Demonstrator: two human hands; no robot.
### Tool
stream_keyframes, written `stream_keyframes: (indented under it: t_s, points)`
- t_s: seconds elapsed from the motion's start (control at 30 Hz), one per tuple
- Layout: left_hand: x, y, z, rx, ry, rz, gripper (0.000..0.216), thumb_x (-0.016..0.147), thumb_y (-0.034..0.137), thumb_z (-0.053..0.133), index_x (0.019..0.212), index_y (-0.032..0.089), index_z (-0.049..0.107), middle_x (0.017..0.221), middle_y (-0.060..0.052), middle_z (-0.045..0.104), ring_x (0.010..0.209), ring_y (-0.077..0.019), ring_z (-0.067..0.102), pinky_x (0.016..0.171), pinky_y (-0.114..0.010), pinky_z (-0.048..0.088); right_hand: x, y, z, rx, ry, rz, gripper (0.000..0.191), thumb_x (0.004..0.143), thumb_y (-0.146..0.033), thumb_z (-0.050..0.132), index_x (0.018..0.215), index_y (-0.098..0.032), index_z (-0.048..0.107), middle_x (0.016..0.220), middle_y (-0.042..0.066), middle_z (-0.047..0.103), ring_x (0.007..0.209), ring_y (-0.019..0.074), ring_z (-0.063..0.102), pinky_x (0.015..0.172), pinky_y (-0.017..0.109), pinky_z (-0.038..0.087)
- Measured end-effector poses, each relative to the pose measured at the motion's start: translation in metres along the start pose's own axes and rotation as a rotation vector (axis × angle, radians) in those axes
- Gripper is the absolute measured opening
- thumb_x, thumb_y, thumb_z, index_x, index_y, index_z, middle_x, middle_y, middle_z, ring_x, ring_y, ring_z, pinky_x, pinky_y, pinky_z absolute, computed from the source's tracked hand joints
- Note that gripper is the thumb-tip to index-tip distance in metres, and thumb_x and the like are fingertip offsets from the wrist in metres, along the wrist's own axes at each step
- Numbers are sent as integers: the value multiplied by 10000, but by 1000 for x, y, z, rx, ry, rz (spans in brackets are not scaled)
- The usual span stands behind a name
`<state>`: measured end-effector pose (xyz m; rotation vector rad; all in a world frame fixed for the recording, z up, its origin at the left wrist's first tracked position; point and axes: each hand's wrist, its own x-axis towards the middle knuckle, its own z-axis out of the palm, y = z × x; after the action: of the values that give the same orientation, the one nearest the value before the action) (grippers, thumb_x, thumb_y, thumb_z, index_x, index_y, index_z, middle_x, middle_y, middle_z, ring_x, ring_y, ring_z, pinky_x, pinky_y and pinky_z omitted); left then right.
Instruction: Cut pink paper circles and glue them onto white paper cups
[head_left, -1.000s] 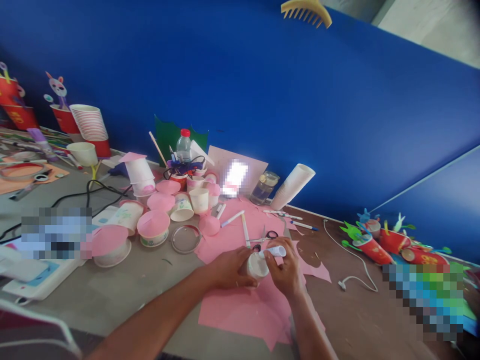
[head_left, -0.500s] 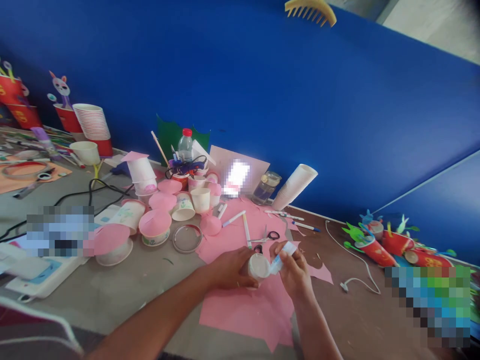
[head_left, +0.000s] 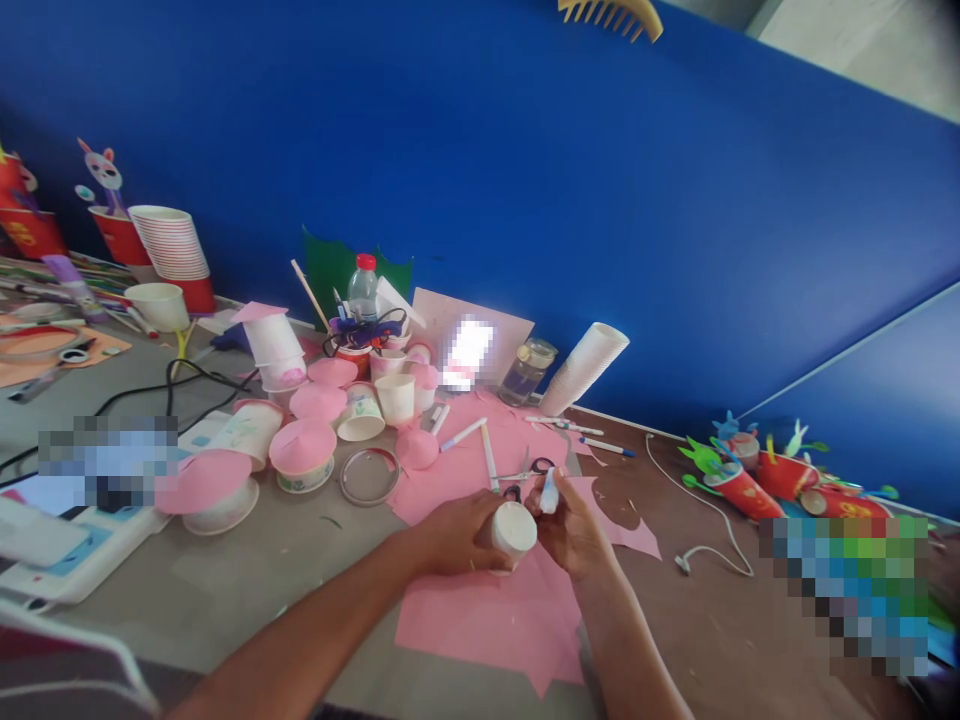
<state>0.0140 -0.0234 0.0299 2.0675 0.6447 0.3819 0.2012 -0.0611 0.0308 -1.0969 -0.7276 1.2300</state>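
Left hand (head_left: 466,537) grips a round white paper cup (head_left: 515,527), apparently steadying it; right hand (head_left: 571,525) holds a pale, cylindrical plastic tube (head_left: 550,493) nearby.

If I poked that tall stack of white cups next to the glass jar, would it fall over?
Probably yes: the stack of cups looks tall and narrow. It's likely light, since it seems made of thin paper. Once down, it might roll, because its sides are round.

The cup (head_left: 514,527) is white, the paper (head_left: 487,625) pink, the partition (head_left: 465,150) blue.
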Motion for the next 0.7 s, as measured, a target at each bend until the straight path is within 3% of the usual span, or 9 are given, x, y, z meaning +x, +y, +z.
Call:
stream_keyframes:
  t_s: [0.2,0.47,0.7]
  points:
    - [-1,2,-2,-5,0,8,575,662,438,697,1173,247,514,1115,-38,612,957,-245,583,750,-309,444,-2,2,3,52,34,30,364,775,-535,621,655,-197,562,554,-22,537,460,130,495,482,285,427]
    - [-2,6,-2,13,6,9,550,664,434,692,1152,242,523,1103,-45,620,942,-257,598,694,-296,453,-11,3,7,1,92,-184,302,716,-507,702,767,-214,649,634,-21,576,559,129,519,541,253,428]
    - [0,2,0,17,3,4,595,657,418,693,1195,240,512,1085,-37,622,904,-238,599,717,-299,449,-18,5,3,-301,50,-304,260,733,-444,702,832,-205,672,662,-8,592,573,131,492,540,246,393]
